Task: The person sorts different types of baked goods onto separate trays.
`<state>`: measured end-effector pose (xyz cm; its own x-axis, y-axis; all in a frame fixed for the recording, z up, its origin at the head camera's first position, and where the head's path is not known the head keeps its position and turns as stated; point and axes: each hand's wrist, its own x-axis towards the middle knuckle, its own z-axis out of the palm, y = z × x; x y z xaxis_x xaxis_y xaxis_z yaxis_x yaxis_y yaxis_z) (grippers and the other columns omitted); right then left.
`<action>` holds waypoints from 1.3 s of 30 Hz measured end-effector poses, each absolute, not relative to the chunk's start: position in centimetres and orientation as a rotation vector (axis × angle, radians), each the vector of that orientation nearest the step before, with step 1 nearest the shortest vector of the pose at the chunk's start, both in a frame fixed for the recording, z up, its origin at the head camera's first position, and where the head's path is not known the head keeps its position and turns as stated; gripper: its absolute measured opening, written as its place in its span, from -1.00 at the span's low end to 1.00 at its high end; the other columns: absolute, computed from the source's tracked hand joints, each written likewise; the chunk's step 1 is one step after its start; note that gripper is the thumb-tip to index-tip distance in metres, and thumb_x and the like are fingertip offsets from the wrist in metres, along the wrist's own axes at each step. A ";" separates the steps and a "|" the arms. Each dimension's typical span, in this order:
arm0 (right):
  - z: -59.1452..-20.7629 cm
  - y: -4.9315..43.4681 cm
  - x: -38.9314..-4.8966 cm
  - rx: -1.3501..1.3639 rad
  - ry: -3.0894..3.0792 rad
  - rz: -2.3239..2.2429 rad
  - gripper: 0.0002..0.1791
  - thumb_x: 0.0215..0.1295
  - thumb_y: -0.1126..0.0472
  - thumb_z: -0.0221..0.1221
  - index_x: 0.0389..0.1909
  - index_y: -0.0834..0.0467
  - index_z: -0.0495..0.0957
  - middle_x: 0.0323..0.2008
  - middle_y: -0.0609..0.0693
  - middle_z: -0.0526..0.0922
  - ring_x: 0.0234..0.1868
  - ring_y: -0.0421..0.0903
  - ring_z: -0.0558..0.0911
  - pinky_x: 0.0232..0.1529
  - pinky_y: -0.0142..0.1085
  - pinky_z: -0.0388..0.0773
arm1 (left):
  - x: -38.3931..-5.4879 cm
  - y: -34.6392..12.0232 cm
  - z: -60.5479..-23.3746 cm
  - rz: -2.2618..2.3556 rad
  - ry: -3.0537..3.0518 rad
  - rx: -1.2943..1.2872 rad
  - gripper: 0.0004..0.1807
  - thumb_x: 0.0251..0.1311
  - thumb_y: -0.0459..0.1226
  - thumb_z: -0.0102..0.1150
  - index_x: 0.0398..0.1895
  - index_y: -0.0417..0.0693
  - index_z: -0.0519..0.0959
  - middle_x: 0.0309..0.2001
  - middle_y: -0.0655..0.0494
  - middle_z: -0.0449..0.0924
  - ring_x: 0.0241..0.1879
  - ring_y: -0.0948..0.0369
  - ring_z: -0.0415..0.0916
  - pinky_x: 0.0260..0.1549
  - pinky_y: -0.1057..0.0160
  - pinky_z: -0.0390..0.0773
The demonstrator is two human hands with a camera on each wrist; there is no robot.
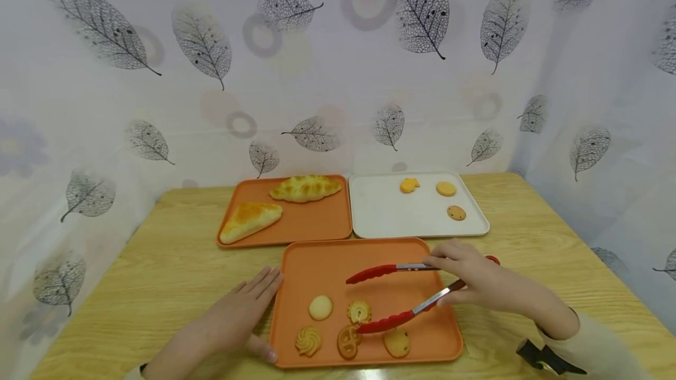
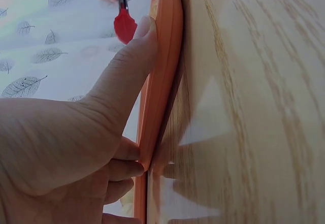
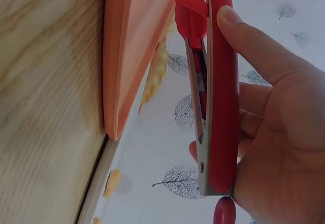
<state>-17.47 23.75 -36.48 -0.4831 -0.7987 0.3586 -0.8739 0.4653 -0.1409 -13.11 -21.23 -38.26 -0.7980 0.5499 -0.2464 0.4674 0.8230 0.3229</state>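
Note:
My right hand (image 1: 483,277) holds a pair of red-tipped metal tongs (image 1: 430,301) over the front orange tray (image 1: 311,260). The tongs' arms are spread, with the lower tip over the edge of a pretzel cookie (image 1: 348,342). In the right wrist view, thumb and fingers grip the red handle (image 3: 223,97). My left hand (image 1: 232,318) rests against the tray's left rim, fingers extended and thumb (image 2: 127,66) touching the edge. Around the pretzel lie a ring cookie (image 1: 359,312), a plain round cookie (image 1: 320,308), a swirl cookie (image 1: 308,341) and a dotted cookie (image 1: 396,343).
Behind, another orange tray (image 1: 311,224) carries a triangular pastry (image 1: 250,221) and a long braided bread (image 1: 306,189). A white tray (image 1: 391,221) beside it bears a fish-shaped cracker (image 1: 409,185) and two round cookies (image 1: 446,189). A leaf-print cloth hangs behind the wooden table (image 1: 169,251).

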 end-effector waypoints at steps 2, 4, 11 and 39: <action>-36.5 23.5 -17.3 1.439 -2.487 0.445 -0.38 0.02 -0.09 0.40 0.08 0.14 0.58 -0.11 -0.16 0.49 -0.09 -0.27 0.34 -0.14 -0.33 0.42 | -13.1 -21.3 -38.2 0.354 2.673 0.771 0.42 -0.27 0.47 0.17 0.53 -0.27 -0.05 0.55 -0.24 -0.14 0.54 -0.18 -0.17 0.31 -0.37 0.15; -36.6 23.4 -17.2 1.442 -2.495 0.451 -0.40 0.01 -0.07 0.42 0.06 0.13 0.58 -0.13 -0.17 0.48 -0.09 -0.28 0.31 -0.15 -0.35 0.40 | -13.1 -21.3 -38.2 0.355 2.669 0.762 0.42 -0.28 0.47 0.17 0.53 -0.26 -0.05 0.56 -0.22 -0.15 0.54 -0.17 -0.18 0.32 -0.36 0.14; -36.9 23.3 -17.2 1.446 -2.500 0.452 -0.47 0.02 -0.05 0.41 0.01 0.09 0.61 -0.14 -0.19 0.49 -0.11 -0.29 0.32 -0.16 -0.35 0.41 | -13.1 -21.3 -38.2 0.366 2.664 0.756 0.42 -0.27 0.46 0.18 0.53 -0.26 -0.06 0.56 -0.22 -0.15 0.54 -0.17 -0.19 0.32 -0.36 0.13; -36.5 23.7 -17.2 1.422 -2.502 0.373 -0.58 0.07 -0.07 0.38 -0.07 0.04 0.64 -0.18 -0.22 0.50 -0.15 -0.26 0.38 -0.16 -0.29 0.44 | -13.1 -21.4 -38.3 0.357 2.673 0.778 0.41 -0.26 0.47 0.15 0.53 -0.26 -0.05 0.56 -0.22 -0.15 0.54 -0.17 -0.18 0.33 -0.35 0.13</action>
